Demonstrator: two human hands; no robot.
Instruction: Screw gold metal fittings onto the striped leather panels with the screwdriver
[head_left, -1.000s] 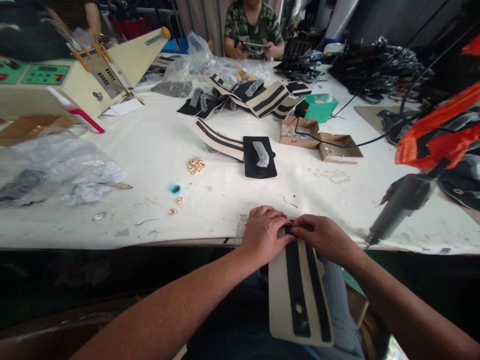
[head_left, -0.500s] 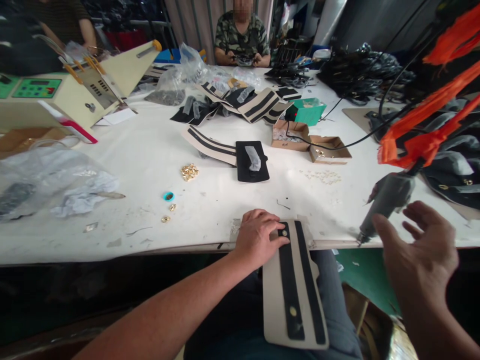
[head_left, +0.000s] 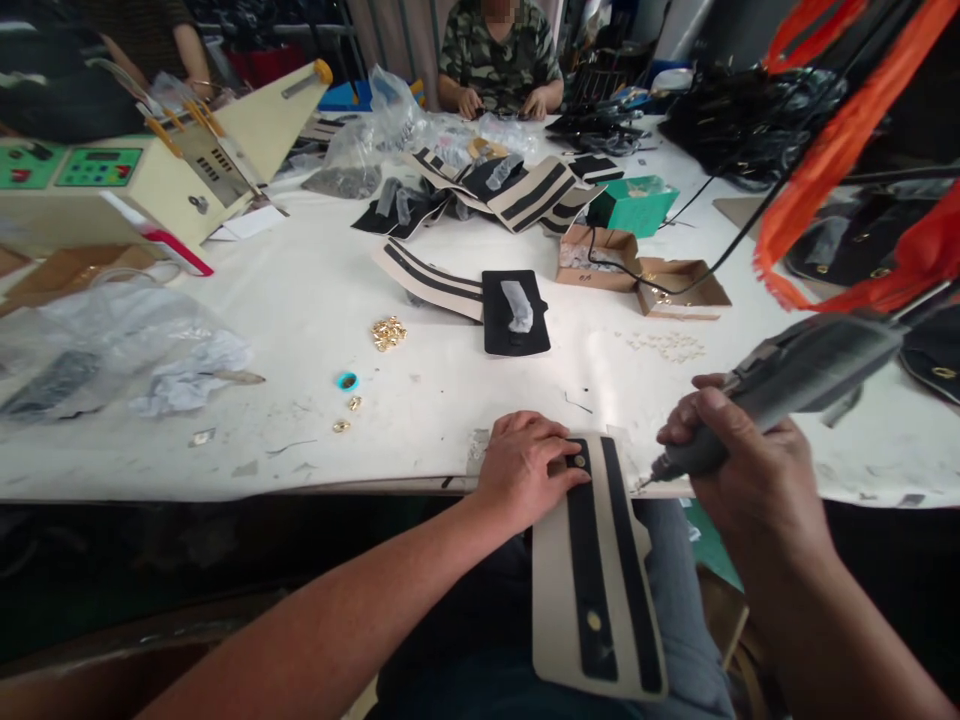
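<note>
A beige panel with two black stripes hangs from the table's front edge over my lap. My left hand presses its top end flat on the table, fingers beside a small metal stud on the left stripe. A second stud sits lower on that stripe. My right hand is closed round a grey powered hand tool, with its tip just right of the panel's top corner.
Gold fittings, a blue cap, a black pouch, striped panels, cardboard boxes, a green box and a cream machine lie on the white table. Plastic bags lie left. A person sits opposite.
My right hand left the panel, reached right for the grey tool and now holds it with the tip brought near the panel. My left hand stayed pressing the panel.
</note>
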